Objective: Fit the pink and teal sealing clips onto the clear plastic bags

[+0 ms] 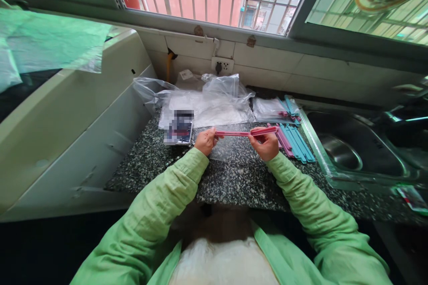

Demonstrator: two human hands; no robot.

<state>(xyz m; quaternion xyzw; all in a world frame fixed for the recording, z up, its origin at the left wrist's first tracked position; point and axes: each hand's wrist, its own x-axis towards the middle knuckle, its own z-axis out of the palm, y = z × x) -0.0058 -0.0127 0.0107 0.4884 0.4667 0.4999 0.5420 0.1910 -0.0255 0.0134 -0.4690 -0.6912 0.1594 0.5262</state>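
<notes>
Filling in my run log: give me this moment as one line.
left hand: grips long pink plastic clip | right hand: grips same clip's other end | beside: pink and blue clips pile | surface: speckled stone counter

A blurred patch point(179, 127) left of centre covers whatever lies on the counter by my left hand point(205, 140). My fingers hide both ends of the pink strip point(245, 133). The sink point(364, 153) is cut off at the right edge, and a packet point(414, 198) lower right too.
</notes>
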